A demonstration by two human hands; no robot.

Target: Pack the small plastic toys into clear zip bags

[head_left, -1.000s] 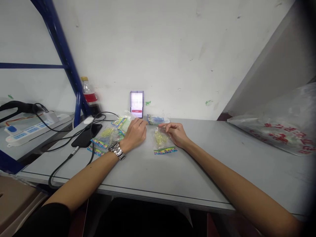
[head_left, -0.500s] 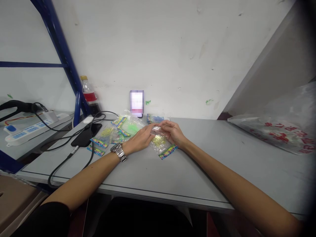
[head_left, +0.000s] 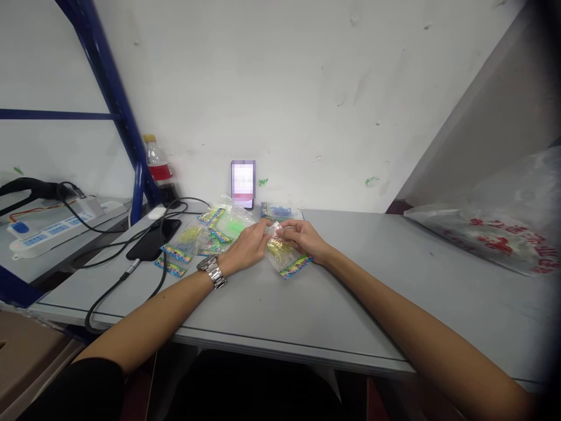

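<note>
Between my hands is a small clear plastic bag (head_left: 287, 261) with yellow contents and a colourful printed strip along its near edge. My left hand (head_left: 248, 244) pinches the bag's far end from the left, its fingers bent together. From the right, my right hand (head_left: 309, 238) grips the same end with thumb and fingers closed. The exact fingertip hold is partly hidden by the crinkled plastic. Left of my hands lie several similar bags, among them one with yellow contents (head_left: 190, 235) and one with green contents (head_left: 235, 225). A bag with blue contents (head_left: 280, 211) rests by the wall.
A lit phone (head_left: 243, 182) leans on the wall. At left are a dark phone (head_left: 153, 241) with a cable (head_left: 116, 286), a cola bottle (head_left: 160, 169) and a power strip (head_left: 61, 228). A large plastic bag (head_left: 495, 228) sits at right on the grey table (head_left: 272, 316).
My hands' fingers have closed in on the far end of the clear bag, which is now bunched there. The bag has shifted slightly left and away from me.
</note>
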